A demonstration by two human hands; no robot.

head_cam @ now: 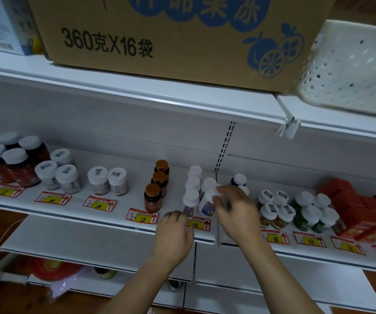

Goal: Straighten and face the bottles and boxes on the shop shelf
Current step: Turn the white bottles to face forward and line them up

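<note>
right hand [234,209]: fingers [222,191] clamped round the cap and shoulder of a white-capped bottle [207,203], which tilts
left hand [174,232]: fingers curled at the foot of the next bottle [190,203], grip hidden, can't tell
where: front of shelf [105,214], between both hands
handling: probably light, smooth plastic, tippy; hold the body, not the cap

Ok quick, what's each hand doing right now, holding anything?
Left hand: fingers curled at the base of the front white-capped bottle; grip cannot be told.
Right hand: grips the tilted white bottle beside it.
</note>
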